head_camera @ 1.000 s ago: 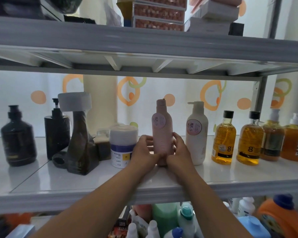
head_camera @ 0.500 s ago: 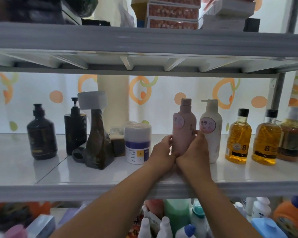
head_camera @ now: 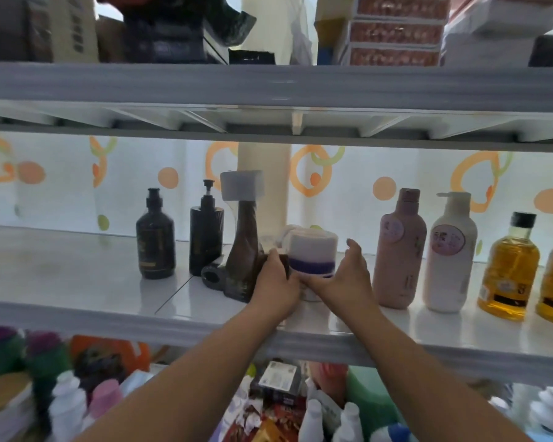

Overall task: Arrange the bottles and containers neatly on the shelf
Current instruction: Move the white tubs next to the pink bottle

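On the white shelf (head_camera: 77,282) a white tub with a purple band (head_camera: 312,250) stands in the middle. My left hand (head_camera: 276,282) curls against the tub's left side, between it and a brown pouch with a white cap (head_camera: 241,250). My right hand (head_camera: 345,275) is spread just right of the tub, thumb up, with a gap between its fingers and the tub's wall. A pink bottle (head_camera: 396,250) stands upright and free to the right, beside a white pump bottle (head_camera: 449,256). Two amber bottles (head_camera: 511,266) follow at the right edge.
Two dark pump bottles (head_camera: 155,237) and a black ring (head_camera: 213,275) stand left of the pouch. Small jars sit behind the tub. Boxes fill the upper shelf (head_camera: 268,87). The lower shelf is crowded with bottles (head_camera: 67,406).
Both hands let go of the pink bottle, which now stands next to the white pump bottle. They moved left to the white tub. The view also swung left.
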